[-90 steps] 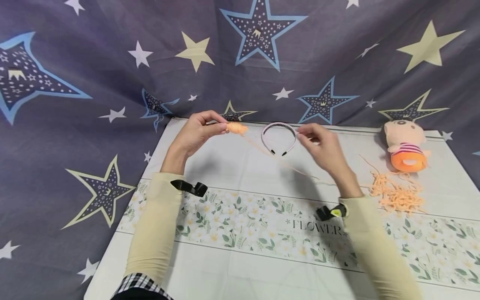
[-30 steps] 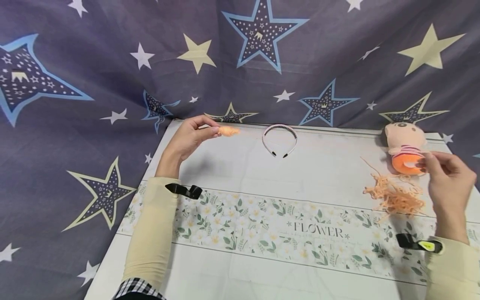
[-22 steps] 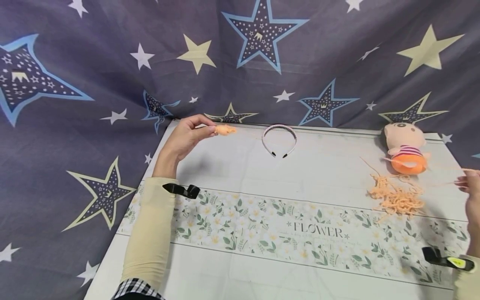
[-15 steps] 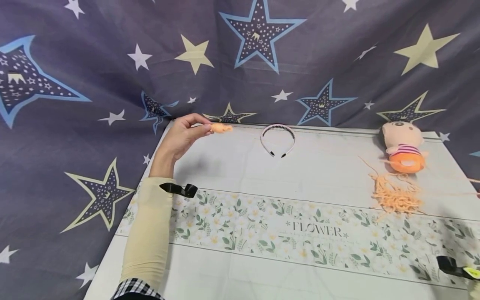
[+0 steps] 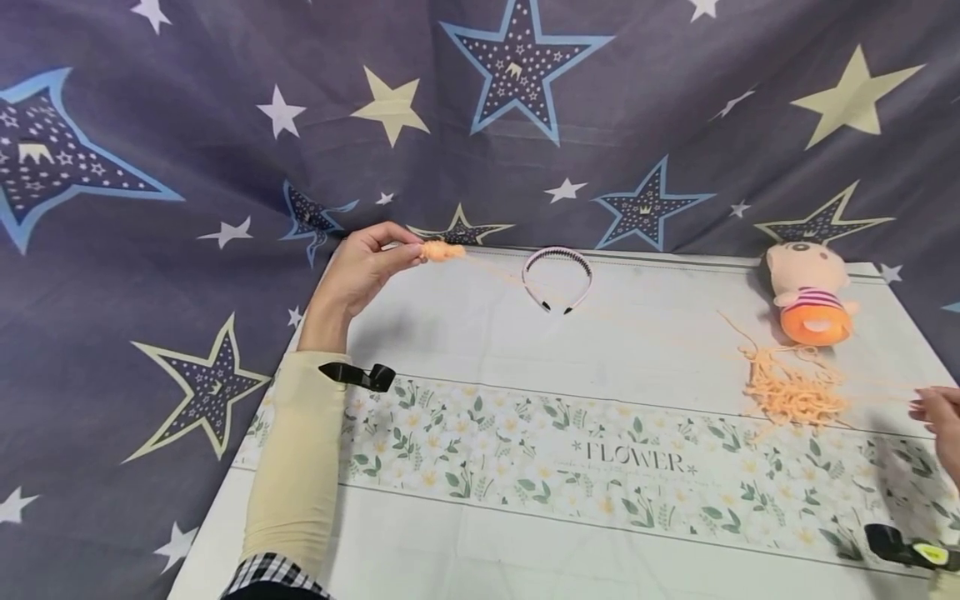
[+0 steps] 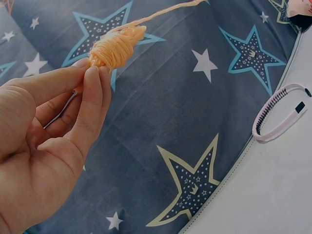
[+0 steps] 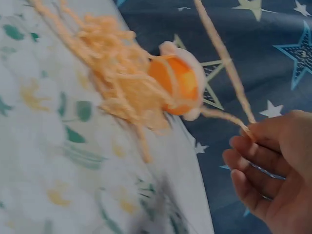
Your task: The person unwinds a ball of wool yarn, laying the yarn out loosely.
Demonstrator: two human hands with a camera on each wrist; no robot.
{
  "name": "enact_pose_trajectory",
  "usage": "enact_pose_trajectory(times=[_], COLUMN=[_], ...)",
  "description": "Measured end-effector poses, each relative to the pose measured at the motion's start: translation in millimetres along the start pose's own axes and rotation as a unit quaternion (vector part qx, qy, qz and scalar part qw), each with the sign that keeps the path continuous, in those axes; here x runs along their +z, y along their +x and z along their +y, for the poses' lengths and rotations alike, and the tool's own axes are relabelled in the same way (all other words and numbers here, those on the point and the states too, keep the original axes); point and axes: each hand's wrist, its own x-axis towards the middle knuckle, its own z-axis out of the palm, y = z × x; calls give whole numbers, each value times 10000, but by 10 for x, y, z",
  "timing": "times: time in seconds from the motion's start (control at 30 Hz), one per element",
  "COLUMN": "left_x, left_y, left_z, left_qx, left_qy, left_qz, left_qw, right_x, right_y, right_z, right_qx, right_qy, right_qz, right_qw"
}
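Observation:
My left hand (image 5: 358,271) pinches one end of a small wound bundle of orange yarn (image 6: 113,48) between thumb and fingertips, raised above the table's far left. From the bundle a single yarn strand (image 6: 165,10) runs off to the right. At the right edge of the head view, my right hand (image 5: 942,425) is partly cut off. The right wrist view shows its thumb and forefinger pinching the yarn strand (image 7: 229,68), which bends at the fingertips. Another stretch leads from there toward a loose heap of orange yarn (image 5: 797,392) on the table.
A plush doll (image 5: 812,292) with a striped top and orange bottom lies behind the yarn heap. A pale pink headband (image 5: 557,253) with black teeth lies at the table's far middle. A star-print curtain (image 5: 480,100) hangs along the back and left.
My right hand has swept from beside the headband out past the yarn heap to the far right, drawing the strand along. My left hand has shifted slightly left, keeping its pinch on the bundle.

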Motion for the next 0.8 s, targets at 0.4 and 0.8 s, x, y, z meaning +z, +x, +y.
enact_pose_trajectory(times=[0.4, 0.8], left_x=[89, 161], left_y=[17, 24], left_z=[5, 48], left_qx=[-6, 6], left_qy=[-62, -57], left_qz=[-159, -239], left_qw=[9999, 9997], right_x=[140, 219], right_y=[-417, -324], right_z=[-1412, -1924], right_qx=[449, -64], right_qy=[-2123, -2024], right_qz=[-1812, -1459], right_qw=[9592, 9684])
